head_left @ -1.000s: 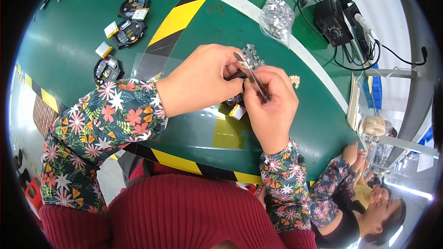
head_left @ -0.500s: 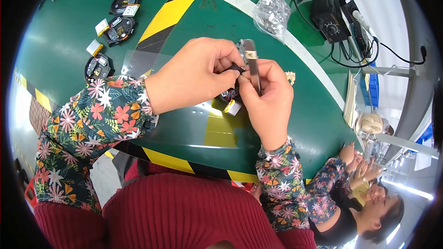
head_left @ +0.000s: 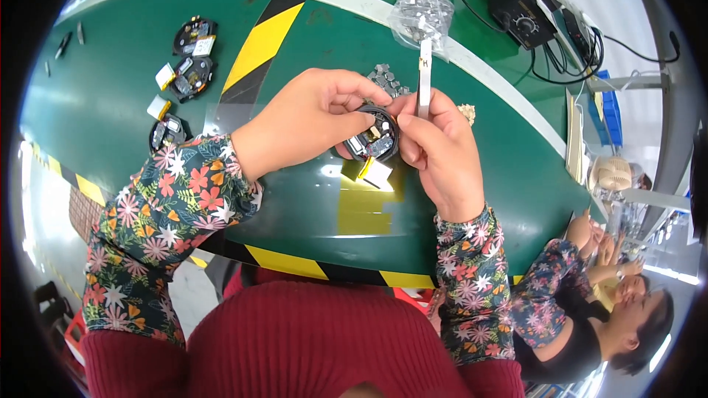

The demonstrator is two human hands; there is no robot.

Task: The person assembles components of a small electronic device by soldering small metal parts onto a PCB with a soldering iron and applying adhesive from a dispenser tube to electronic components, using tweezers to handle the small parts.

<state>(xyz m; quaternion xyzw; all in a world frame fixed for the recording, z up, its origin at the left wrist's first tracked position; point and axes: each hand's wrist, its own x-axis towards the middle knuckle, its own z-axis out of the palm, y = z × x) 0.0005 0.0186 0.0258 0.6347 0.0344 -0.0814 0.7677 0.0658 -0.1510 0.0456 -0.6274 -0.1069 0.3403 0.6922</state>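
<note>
My left hand (head_left: 299, 124) grips the left side of a round black electronic housing (head_left: 374, 140), its thumb on the rim. Small circuit parts show inside the housing, and a silver battery pouch with yellow tape (head_left: 378, 175) hangs from its lower edge. Closed around metal tweezers (head_left: 425, 77), my right hand (head_left: 447, 158) keeps their blunt end pointing up and away. Its fingers also meet the housing's right side; the tweezer tips are hidden. Just beyond my hands lies a pile of small grey pieces (head_left: 383, 79). A small heap of beige bits (head_left: 467, 113) sits right of my right hand.
Several similar housings with batteries (head_left: 193, 77) lie at the left. A clear bag of small parts (head_left: 420, 11) rests across the white table edging. Farther right stands a black soldering station (head_left: 525, 18) with cables. Another person (head_left: 571, 309) sits at the right.
The housing has tipped, so its inside now faces up between my hands. The tweezers' blunt end has swung farther up and right. The whole view has shifted slightly.
</note>
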